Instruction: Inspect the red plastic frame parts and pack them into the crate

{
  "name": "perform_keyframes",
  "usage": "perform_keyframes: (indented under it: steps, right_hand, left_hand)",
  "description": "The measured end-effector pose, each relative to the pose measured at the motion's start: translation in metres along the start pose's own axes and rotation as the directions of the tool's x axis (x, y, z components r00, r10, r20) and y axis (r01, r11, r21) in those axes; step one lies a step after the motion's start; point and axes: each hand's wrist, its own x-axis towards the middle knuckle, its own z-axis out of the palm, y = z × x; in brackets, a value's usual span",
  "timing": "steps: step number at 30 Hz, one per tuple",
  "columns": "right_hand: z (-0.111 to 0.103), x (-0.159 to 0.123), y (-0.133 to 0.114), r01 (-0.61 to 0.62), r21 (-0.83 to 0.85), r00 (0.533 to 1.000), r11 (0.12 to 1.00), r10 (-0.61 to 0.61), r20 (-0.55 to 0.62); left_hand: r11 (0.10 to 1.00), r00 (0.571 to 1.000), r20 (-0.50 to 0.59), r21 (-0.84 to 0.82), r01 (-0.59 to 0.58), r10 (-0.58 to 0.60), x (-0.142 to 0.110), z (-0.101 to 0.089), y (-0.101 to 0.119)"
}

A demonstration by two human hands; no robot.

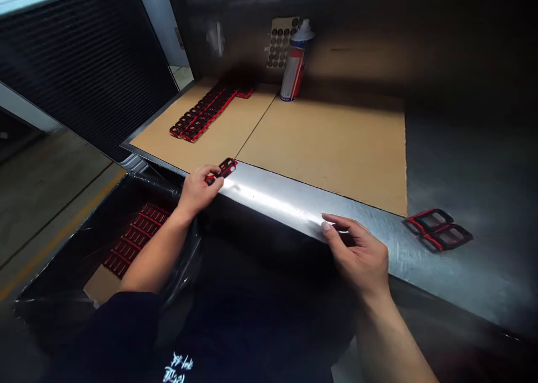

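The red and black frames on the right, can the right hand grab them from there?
Probably yes: the right hand looks empty, the red and black frames lie just beside it on the metal surface, and nothing seems to stand in between.

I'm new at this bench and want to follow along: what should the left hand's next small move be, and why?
Probably lay the red-and-black piece by the near end of the similar rows: the left hand already holds it, and cardboard extends in front of them.
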Motion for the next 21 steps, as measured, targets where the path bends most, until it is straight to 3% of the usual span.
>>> perform_keyframes:
  steps: [3, 7, 11, 15, 18, 21]
  right_hand:
    - [-0.004, 0.020, 0.012, 0.024, -0.162, 0.999, 0.987, -0.027, -0.022]
    - [0.000, 0.025, 0.018, 0.084, -0.230, 0.994, 0.970, -0.097, -0.048]
    - [0.003, 0.021, 0.018, 0.181, -0.256, 0.975, 0.950, -0.208, -0.080]
    - [0.003, 0.020, 0.016, 0.173, -0.274, 0.974, 0.946, -0.205, -0.092]
    - [0.003, 0.019, 0.015, 0.152, -0.301, 0.980, 0.942, -0.184, -0.080]
    - [0.000, 0.014, 0.021, 0.090, -0.331, 0.989, 0.939, -0.125, -0.085]
  left_hand:
    - [0.991, 0.998, -0.007, 0.125, 0.055, -0.055, 0.044, -0.008, -0.011]
    - [0.979, 0.996, 0.078, 0.201, 0.023, -0.040, 0.064, 0.003, -0.014]
    - [0.971, 0.992, 0.123, 0.238, -0.007, -0.023, 0.059, 0.016, -0.008]
    - [0.975, 0.994, 0.107, 0.221, -0.035, 0.011, 0.046, 0.016, -0.001]
    - [0.979, 0.996, 0.091, 0.203, -0.022, 0.003, 0.030, 0.007, 0.000]
    - [0.977, 0.998, 0.043, 0.210, 0.032, -0.042, 0.006, -0.015, -0.014]
